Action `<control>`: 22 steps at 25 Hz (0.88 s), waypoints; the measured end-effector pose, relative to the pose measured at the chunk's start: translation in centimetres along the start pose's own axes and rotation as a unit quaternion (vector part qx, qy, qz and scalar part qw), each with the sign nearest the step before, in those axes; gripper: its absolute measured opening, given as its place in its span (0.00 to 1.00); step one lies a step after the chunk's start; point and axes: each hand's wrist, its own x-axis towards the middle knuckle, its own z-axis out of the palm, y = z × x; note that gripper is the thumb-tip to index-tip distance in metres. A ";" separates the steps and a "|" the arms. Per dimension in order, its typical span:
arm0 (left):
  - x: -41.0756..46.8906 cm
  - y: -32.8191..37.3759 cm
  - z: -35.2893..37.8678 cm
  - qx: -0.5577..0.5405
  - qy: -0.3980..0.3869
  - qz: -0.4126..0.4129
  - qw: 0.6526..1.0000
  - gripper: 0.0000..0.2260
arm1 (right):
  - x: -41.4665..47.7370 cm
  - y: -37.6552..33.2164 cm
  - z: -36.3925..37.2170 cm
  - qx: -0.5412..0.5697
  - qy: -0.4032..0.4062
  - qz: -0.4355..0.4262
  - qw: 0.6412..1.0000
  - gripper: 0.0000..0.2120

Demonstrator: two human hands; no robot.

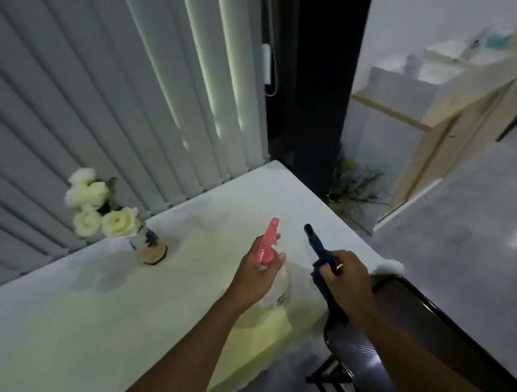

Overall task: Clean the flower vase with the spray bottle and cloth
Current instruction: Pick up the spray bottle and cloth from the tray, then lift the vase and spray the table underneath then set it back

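A small blue-and-white vase [151, 246] with white flowers [100, 205] stands on the white table [76, 313], far left near the blinds. My left hand [256, 274] grips the neck of a clear spray bottle [275, 288] with a pink trigger head, well to the right of the vase. My right hand [347, 275] is closed around a dark blue cloth [318, 246], bunched into a strip that sticks out above and hangs below the fist. Both hands are apart from the vase.
Grey vertical blinds [93, 84] hang behind the table. A black chair [410, 323] stands at the table's right edge under my right arm. A green plant [353, 187] sits on the grey floor beyond the table corner, beside a light wooden cabinet [428, 124].
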 end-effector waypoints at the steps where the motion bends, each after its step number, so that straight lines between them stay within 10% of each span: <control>1: -0.7 -0.6 -2.7 -0.004 0.024 -0.005 1.000 0.30 | 0.4 -2.4 2.1 -0.004 -0.014 -0.028 1.000 0.03; 18: -13.3 -15.3 -28.6 -0.057 0.170 -0.152 0.972 0.12 | -5.1 -16.7 30.0 -0.316 -0.279 -0.162 0.892 0.20; 22: -13.9 -15.7 -29.4 -0.074 0.169 -0.143 0.972 0.13 | -3.0 -21.0 29.8 -0.207 -0.215 -0.128 0.946 0.16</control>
